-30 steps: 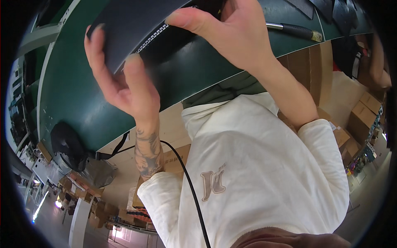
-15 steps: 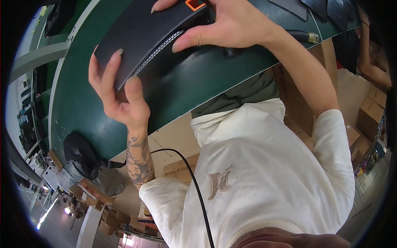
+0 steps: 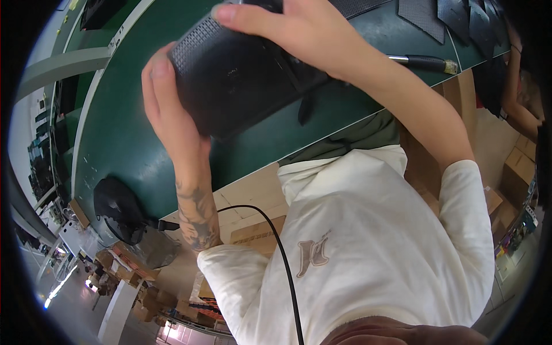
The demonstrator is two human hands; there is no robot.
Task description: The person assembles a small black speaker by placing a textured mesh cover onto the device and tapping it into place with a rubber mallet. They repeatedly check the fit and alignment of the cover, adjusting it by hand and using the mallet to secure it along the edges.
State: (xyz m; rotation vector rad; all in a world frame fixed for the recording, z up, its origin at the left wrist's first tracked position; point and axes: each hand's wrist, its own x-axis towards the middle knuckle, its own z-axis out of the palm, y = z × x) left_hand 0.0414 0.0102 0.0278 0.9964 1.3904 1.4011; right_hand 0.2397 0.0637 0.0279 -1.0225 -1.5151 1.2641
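Both hands (image 3: 175,112) hold the black case (image 3: 241,89), its far side hidden

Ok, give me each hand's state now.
Left hand: holding the left end of a black, box-shaped, plastic-looking case with a textured strip.
Right hand: holding that case's far side.

Black casing (image 3: 236,89), grid-patterned strip (image 3: 198,41); green table (image 3: 123,138); white shirt (image 3: 379,224), brown emblem (image 3: 306,256)
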